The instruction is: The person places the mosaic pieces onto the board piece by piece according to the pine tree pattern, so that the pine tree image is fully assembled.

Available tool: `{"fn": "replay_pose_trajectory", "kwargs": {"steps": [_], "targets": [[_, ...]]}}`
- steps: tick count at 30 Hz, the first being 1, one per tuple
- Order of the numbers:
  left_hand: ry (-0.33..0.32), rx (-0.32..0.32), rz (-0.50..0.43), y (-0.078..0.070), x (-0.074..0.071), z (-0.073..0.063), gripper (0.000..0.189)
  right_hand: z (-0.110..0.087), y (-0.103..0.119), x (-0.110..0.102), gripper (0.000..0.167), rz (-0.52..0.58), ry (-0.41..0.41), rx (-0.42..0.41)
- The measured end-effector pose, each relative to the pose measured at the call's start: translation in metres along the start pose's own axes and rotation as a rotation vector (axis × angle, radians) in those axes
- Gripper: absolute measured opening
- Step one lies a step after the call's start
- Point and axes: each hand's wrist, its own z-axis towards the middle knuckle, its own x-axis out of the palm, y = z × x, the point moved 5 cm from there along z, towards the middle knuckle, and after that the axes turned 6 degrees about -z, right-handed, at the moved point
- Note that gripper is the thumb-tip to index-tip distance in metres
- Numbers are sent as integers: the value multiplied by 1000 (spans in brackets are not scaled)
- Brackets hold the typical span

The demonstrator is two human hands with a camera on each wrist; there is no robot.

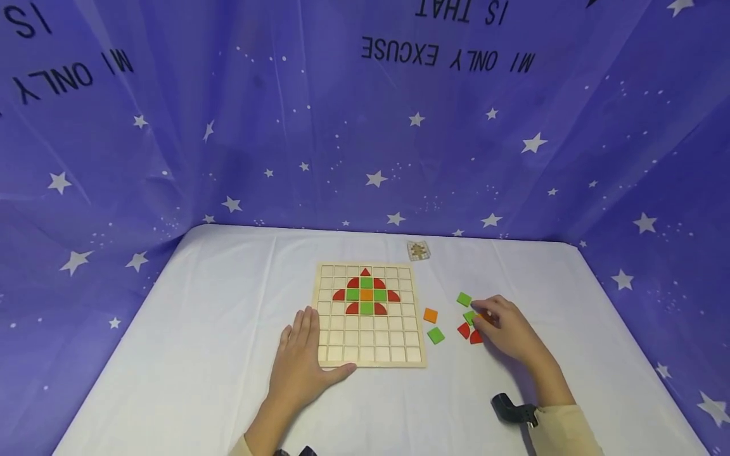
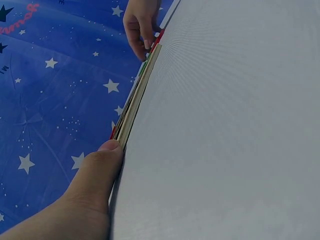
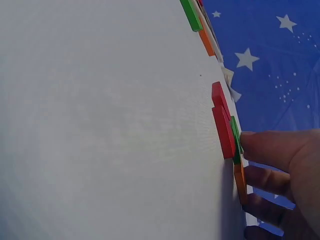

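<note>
A square wooden grid board [image 1: 399, 342] lies on the table, with red, green and orange pieces set in a tree-like pattern in its upper cells. My left hand [image 1: 296, 367] rests at its lower left corner, straight fingers along the left side and thumb [image 2: 100, 170] against the near edge. To the board's right, my right hand [image 1: 509, 329] reaches over loose pieces, its fingers bent and apart. Its thumb tip is by a green tile [image 3: 235, 137], and other fingertips are beside an orange tile [image 3: 240, 182]. Two red quarter-round pieces [image 1: 464, 330] lie next to them.
An orange square [image 1: 430, 315] and a green square [image 1: 436, 335] lie close to the board's right edge. Another green square [image 1: 464, 299] is beyond the right fingertips. Behind the board lies a small pattern card [image 1: 419, 251]. A starry blue curtain [image 1: 342, 145] borders the white table.
</note>
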Motion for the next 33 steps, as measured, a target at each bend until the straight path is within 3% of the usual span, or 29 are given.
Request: {"fn": "replay_pose_trajectory", "kwargs": {"steps": [13, 23, 33], "targets": [[4, -1, -15, -1, 0, 1, 132, 11, 1, 0, 47, -13, 2, 57], [37, -6, -5, 1, 0, -1, 133, 18, 7, 10, 42, -67, -18, 67], [40, 8, -1, 1, -1, 4, 131, 18, 13, 4, 43, -83, -61, 70]]}}
